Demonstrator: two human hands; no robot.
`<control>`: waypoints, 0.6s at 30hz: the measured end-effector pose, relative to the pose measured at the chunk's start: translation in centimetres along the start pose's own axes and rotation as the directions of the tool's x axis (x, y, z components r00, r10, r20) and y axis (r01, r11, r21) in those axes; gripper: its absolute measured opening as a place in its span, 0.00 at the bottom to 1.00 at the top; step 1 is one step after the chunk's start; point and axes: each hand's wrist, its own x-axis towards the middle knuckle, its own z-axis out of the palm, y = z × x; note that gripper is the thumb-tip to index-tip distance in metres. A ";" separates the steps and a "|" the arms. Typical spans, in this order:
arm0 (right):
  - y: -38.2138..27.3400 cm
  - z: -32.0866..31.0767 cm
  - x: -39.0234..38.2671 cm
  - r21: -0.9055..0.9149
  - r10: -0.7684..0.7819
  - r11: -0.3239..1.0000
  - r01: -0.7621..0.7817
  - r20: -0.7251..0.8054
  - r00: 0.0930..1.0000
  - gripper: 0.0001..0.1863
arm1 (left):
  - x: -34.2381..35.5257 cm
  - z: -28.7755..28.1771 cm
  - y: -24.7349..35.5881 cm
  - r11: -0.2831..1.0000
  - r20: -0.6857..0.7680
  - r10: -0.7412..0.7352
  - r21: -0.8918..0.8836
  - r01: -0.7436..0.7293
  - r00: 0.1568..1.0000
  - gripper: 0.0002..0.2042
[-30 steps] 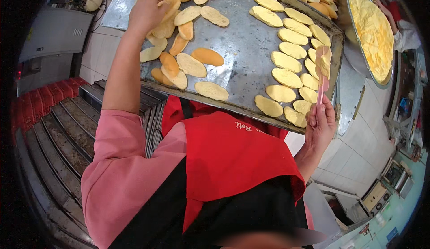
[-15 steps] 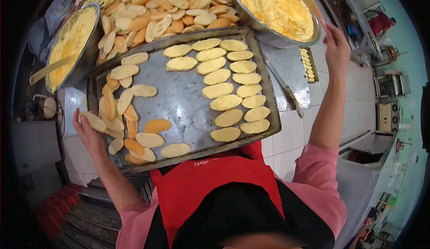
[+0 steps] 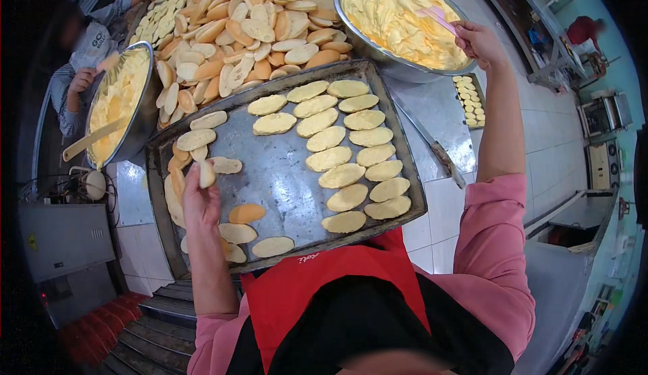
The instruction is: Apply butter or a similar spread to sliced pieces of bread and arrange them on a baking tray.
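Note:
My left hand (image 3: 204,206) is closed on a pale oval bread slice (image 3: 206,174), above the left part of a dark metal baking tray (image 3: 277,169). Beneath and around it lie uncoated bread slices, some cut side up, some showing brown crust. On the tray's right side, rows of slices coated with yellow cream (image 3: 329,158) lie flat. My right hand (image 3: 480,43) grips a pink spatula (image 3: 440,18); its blade touches the yellow cream in a large metal bowl (image 3: 413,74) beyond the tray's far right corner.
Many bread slices (image 3: 229,34) are heaped behind the tray. At left stands a second cream bowl (image 3: 143,115) with a spatula (image 3: 94,139) across its rim; a co-worker's hand (image 3: 82,80) holds another spatula there. A long knife (image 3: 442,155) lies right of the tray.
My left hand has moved right, over the tray, with the bread slice. My right hand has moved left, bringing the spatula over the cream. A co-worker's hand and sleeve now show at left.

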 end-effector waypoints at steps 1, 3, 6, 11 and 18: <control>0.4 -0.3 -0.6 0.185 0.026 0.982 -0.032 0.035 0.999 0.14 | 0.5 0.6 -0.6 0.999 0.021 0.014 -0.035 -0.014 1.000 0.12; 0.7 1.5 -2.4 0.292 -0.015 0.956 0.001 0.043 0.999 0.14 | -0.2 1.8 -1.5 0.992 0.108 -0.064 -0.099 0.075 0.992 0.10; 1.3 4.9 -6.9 0.572 -0.067 0.820 0.027 0.049 0.997 0.13 | 0.8 3.5 -3.3 0.963 0.293 -0.180 -0.141 0.229 0.939 0.10; 0.7 16.5 -15.5 0.850 -0.057 0.519 0.094 -0.075 0.996 0.15 | -2.8 11.5 -4.0 0.989 0.268 -0.066 -0.109 0.099 0.961 0.14; -3.2 23.7 -17.3 0.863 -0.178 0.500 0.070 0.023 0.984 0.21 | -8.3 12.9 -4.6 0.998 0.491 -0.065 0.039 0.053 0.869 0.14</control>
